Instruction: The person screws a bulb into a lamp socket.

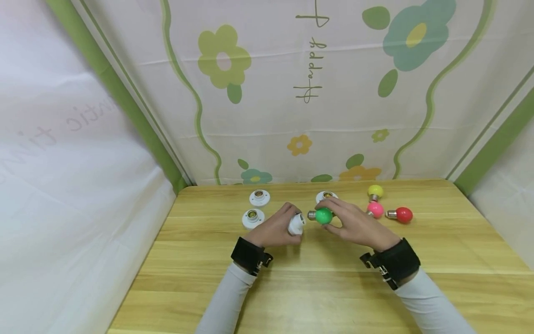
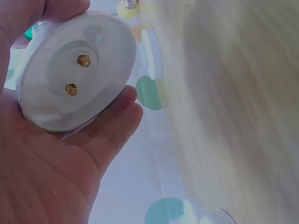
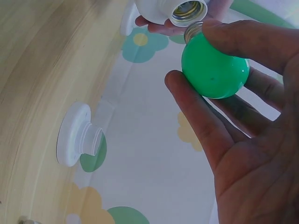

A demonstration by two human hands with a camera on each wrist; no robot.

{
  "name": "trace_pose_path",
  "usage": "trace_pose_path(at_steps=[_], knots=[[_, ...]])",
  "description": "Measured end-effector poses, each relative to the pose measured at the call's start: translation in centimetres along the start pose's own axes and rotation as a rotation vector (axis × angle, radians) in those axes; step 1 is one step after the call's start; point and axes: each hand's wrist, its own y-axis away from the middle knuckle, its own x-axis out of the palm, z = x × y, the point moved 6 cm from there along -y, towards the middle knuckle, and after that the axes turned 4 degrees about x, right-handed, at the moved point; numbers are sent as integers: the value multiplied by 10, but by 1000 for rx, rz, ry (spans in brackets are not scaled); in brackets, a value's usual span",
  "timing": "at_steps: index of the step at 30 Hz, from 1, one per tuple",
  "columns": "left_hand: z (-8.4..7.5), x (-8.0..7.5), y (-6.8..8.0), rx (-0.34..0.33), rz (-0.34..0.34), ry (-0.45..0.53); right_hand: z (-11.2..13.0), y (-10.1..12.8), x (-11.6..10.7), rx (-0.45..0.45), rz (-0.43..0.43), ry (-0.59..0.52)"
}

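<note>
My left hand [image 1: 278, 228] grips a white lamp socket [image 1: 295, 224] just above the wooden table [image 1: 317, 278]; its flat base with two brass screws [image 2: 74, 70] fills the left wrist view. My right hand [image 1: 354, 222] holds a green bulb [image 1: 323, 215] in its fingers, the metal screw cap pointing left toward the socket. In the right wrist view the green bulb [image 3: 214, 69] has its cap just at the socket's open mouth [image 3: 188, 10].
Two white sockets [image 1: 259, 197] [image 1: 252, 218] stand at the back left, a third [image 1: 326, 196] behind my right hand. Yellow [image 1: 375, 191], pink [image 1: 375, 209] and red [image 1: 403, 215] bulbs lie at the back right. A flowered cloth backdrop [image 1: 308, 93] closes the far edge.
</note>
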Motion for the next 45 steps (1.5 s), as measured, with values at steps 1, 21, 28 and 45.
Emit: trace_pose_path(at_steps=[1,21,28,45], knots=[[-1,0,0,2,2,0,0,0,0,-5,-1,1],[-15,-4,2,23,-2,-14,6,0,1,-99,-16,34],[-18,-4,2,40,1,-40,8,-1,4,-123,-11,45],[-21,-4,2,55,-6,-62,7,-1,9,-47,37,-27]])
